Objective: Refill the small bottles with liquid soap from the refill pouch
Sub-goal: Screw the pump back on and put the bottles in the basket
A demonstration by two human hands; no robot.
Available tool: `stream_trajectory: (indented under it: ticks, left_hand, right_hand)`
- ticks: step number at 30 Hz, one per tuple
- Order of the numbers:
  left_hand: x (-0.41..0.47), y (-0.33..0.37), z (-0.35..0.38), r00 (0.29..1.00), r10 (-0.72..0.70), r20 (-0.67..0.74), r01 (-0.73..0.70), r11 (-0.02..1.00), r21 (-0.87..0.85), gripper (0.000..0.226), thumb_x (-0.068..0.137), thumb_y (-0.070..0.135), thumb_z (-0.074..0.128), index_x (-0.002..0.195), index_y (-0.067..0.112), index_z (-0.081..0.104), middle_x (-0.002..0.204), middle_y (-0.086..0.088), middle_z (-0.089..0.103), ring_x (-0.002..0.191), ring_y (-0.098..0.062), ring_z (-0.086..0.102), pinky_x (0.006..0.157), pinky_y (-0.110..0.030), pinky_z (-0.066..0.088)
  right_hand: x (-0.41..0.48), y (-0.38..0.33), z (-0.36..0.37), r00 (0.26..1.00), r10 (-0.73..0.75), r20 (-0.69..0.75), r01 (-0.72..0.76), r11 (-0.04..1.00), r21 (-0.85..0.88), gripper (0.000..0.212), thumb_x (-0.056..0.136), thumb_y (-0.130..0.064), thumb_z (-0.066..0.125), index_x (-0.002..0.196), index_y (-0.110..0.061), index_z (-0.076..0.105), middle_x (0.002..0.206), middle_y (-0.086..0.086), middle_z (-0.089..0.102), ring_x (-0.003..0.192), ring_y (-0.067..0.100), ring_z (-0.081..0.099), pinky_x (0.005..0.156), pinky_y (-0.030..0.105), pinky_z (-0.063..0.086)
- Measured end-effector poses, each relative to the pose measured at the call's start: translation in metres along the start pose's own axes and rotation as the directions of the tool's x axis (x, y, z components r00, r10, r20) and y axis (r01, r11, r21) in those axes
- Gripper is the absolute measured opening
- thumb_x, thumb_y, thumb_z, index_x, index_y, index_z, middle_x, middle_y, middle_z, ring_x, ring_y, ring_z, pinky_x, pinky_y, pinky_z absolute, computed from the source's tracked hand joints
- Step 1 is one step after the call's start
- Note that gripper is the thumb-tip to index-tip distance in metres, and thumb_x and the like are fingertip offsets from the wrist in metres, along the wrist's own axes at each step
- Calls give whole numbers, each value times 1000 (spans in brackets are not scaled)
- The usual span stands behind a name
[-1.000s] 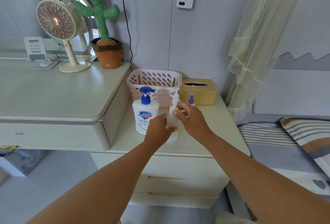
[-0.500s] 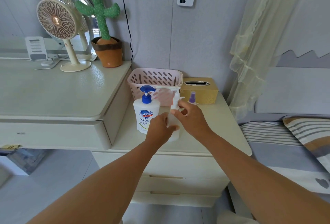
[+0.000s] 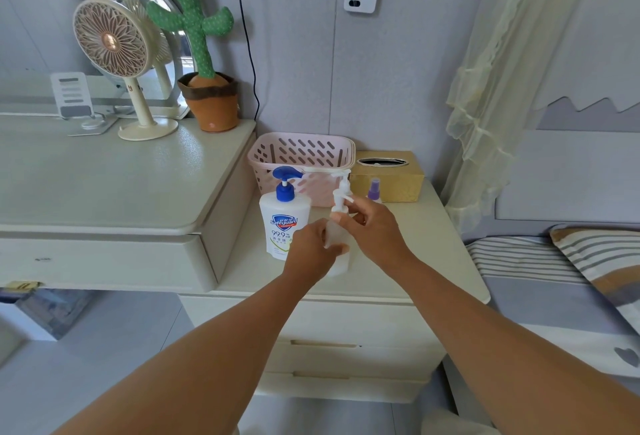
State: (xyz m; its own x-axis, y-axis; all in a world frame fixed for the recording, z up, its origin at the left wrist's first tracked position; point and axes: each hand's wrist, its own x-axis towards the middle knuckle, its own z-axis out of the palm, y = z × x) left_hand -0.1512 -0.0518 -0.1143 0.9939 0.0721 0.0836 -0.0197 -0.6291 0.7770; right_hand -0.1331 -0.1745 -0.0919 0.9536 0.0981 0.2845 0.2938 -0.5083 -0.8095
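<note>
A small frosted pump bottle (image 3: 338, 237) stands on the low bedside cabinet (image 3: 398, 261). My left hand (image 3: 311, 252) grips its body from the left. My right hand (image 3: 375, 228) pinches the collar under its white pump head (image 3: 341, 188). Just left of them stands a larger white Safeguard soap bottle (image 3: 284, 219) with a blue pump. A tiny purple-capped spray bottle (image 3: 374, 189) peeks out behind my right hand. No refill pouch is in view.
A pink slotted basket (image 3: 301, 154) and a gold tissue box (image 3: 389, 174) stand behind the bottles. The higher dresser (image 3: 104, 185) on the left carries a fan, a phone stand and a toy cactus. A bed (image 3: 554, 278) and curtain are on the right.
My right fingers have shifted slightly on the pump collar. Both hands stay on the small bottle, which stands in the same place.
</note>
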Motion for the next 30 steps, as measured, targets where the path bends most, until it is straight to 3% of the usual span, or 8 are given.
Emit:
stream_trajectory:
  ticks: [3, 6, 9, 12, 14, 19, 25, 30]
  left_hand:
    - [-1, 1, -1, 1000, 2, -12, -2, 1000, 24, 33, 82, 28, 73, 105, 9, 60, 89, 1, 60, 81, -14, 56, 63, -15, 40]
    - [-1, 1, -1, 1000, -9, -20, 10, 999, 32, 36, 82, 30, 73, 107, 7, 60, 90, -1, 60, 81, -16, 56, 70, -21, 43]
    - [-1, 1, -1, 1000, -12, -23, 12, 1000, 25, 35, 81, 30, 74, 106, 8, 60, 88, 0, 60, 79, -15, 55, 69, -20, 40]
    - [0, 0, -1, 1000, -5, -4, 5, 1000, 10, 34, 81, 28, 74, 108, 11, 61, 99, -2, 67, 88, -18, 61, 74, -23, 45]
    - [0, 0, -2, 1000, -3, 2, 3, 1000, 20, 35, 81, 28, 74, 110, 11, 61, 101, -3, 67, 91, -18, 61, 77, -23, 44]
    - [-1, 2, -2, 1000, -8, -18, 8, 999, 37, 35, 83, 29, 73, 108, 9, 60, 91, -2, 61, 83, -15, 55, 72, -22, 40]
    - [1, -1, -1, 1000, -13, 0, 13, 1000, 24, 38, 82, 29, 73, 111, 9, 61, 94, 0, 62, 87, -16, 58, 75, -23, 43]
    - [2, 0, -1, 1000, -2, -1, 2, 1000, 20, 37, 83, 27, 72, 113, 10, 60, 101, -4, 64, 86, -15, 55, 67, -17, 40]
  right_hand:
    - [0, -1, 5, 999, 14, -49, -14, 1000, 15, 27, 84, -34, 69, 103, -18, 60, 96, -4, 66, 80, 10, 60, 62, 9, 40]
    - [1, -3, 8, 995, 39, -90, -36, 999, 29, 34, 76, -36, 77, 96, -20, 54, 95, -6, 65, 80, 10, 60, 61, 10, 41]
    - [3, -3, 5, 999, 27, -33, -25, 998, 54, 43, 76, -38, 76, 109, -19, 55, 104, -6, 66, 85, 12, 63, 68, 15, 48]
    - [2, 0, -2, 997, -4, 79, -2, 997, 75, 35, 89, -36, 62, 121, -22, 58, 103, -4, 66, 82, 9, 60, 71, 20, 47]
    - [2, 1, -3, 995, -13, 96, 7, 998, 57, 29, 92, -32, 59, 118, -21, 62, 95, -3, 64, 78, 6, 55, 71, 19, 43]
    - [6, 0, 3, 999, 42, 16, -44, 995, 84, 33, 76, -34, 77, 96, -18, 56, 96, -4, 67, 79, 12, 59, 66, 15, 42]
    - [5, -1, -1, 997, 8, 78, -13, 998, 60, 43, 86, -38, 66, 122, -20, 54, 106, -5, 64, 85, 11, 60, 72, 20, 46]
    - [6, 3, -3, 994, -3, 112, 1, 1000, 20, 28, 90, -31, 62, 113, -15, 61, 95, -3, 63, 80, 11, 57, 69, 16, 41]
